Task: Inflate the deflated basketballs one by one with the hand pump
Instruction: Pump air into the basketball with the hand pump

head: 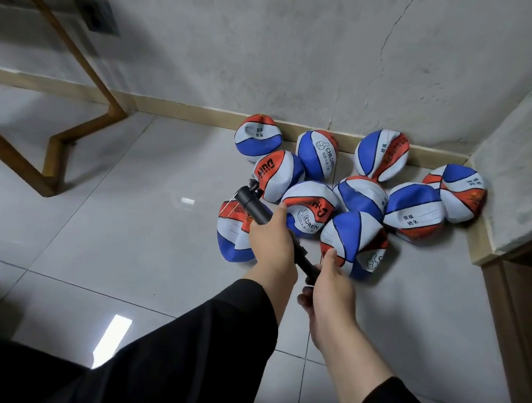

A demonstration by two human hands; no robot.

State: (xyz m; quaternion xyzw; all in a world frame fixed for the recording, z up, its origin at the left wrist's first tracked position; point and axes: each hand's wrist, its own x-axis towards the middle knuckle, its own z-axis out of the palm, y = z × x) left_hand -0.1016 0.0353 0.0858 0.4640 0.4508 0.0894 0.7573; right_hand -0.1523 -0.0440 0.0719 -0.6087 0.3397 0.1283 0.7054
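Several deflated red, white and blue basketballs (361, 191) lie crumpled on the tiled floor in the corner by the wall. I hold a black hand pump (254, 208) above them, pointing up and to the left. My left hand (272, 238) is wrapped around its barrel. My right hand (331, 283) grips the handle end lower right. The pump's nozzle tip hangs over the leftmost ball (233, 234), and a thin needle sticks out beside it. The nearest ball (353, 243) sits just beyond my right hand.
A wooden table frame (57, 146) stands at left. A grey wall with a beige skirting board (175, 109) runs behind the balls. A stone-faced ledge and wooden cabinet (521, 261) close the right side. Open glossy tiles spread at the lower left.
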